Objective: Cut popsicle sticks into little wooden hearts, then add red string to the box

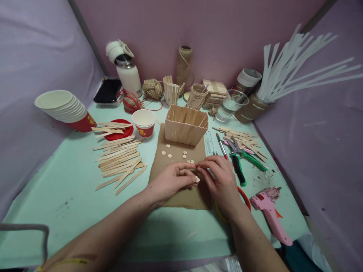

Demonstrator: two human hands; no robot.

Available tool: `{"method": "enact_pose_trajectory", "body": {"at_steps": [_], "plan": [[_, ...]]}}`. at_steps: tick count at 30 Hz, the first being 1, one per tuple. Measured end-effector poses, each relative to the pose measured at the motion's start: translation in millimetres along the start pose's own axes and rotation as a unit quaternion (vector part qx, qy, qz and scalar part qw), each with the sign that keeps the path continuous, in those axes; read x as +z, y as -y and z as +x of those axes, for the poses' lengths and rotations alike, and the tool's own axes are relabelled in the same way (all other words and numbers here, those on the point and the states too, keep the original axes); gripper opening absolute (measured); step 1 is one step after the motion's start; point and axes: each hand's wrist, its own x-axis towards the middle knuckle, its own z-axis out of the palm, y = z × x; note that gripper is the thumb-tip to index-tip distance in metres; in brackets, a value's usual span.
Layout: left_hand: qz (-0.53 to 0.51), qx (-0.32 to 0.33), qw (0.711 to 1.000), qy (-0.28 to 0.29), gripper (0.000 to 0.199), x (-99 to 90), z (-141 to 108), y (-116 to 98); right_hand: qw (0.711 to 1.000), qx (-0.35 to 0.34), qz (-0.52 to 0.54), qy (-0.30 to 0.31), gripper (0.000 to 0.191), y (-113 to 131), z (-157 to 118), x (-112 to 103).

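Observation:
Over a brown cardboard sheet (181,198), my left hand (172,179) is closed in a pinch, with a small pale heart-shaped wooden piece (197,179) at its thumb tip. My right hand (219,177) meets it at the fingertips, its thumb and fingers pressed together. Whatever tiny thing lies between those right fingertips is too small to name. Several more pale pieces (169,155) are scattered on the cardboard beyond my fingers. Behind them stands a box made of craft sticks (184,132), upright at the far end of the sheet.
Craft sticks (121,158) lie in a pile at left, near a paper cup (143,122). At right are green-handled pliers (239,158), a pink glue gun (270,215) and scissors (245,198) partly under my right arm. A water glass (231,105) stands behind.

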Motion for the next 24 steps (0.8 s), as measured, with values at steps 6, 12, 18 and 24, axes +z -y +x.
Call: {"method": "enact_pose_trajectory", "body": {"at_steps": [6,12,18,24], "plan": [[-0.026,-0.021,0.999,0.009,0.041,-1.2,-0.8,-0.3,0.999,0.021,0.047,-0.010,0.009,-0.6,-0.7,0.1],[-0.025,-0.010,1.000,-0.010,0.049,-2.5,-0.1,-1.5,0.978,0.113,0.172,-0.039,0.007,-0.3,-0.9,-2.0],[0.037,0.066,0.996,-0.051,0.040,-0.5,-1.2,-0.2,0.977,0.117,0.174,-0.044,0.008,-0.9,-0.3,1.5],[0.043,0.047,0.997,-0.049,0.032,-1.0,1.3,3.9,0.983,0.098,0.151,-0.045,0.007,0.5,-1.7,3.3]]}}
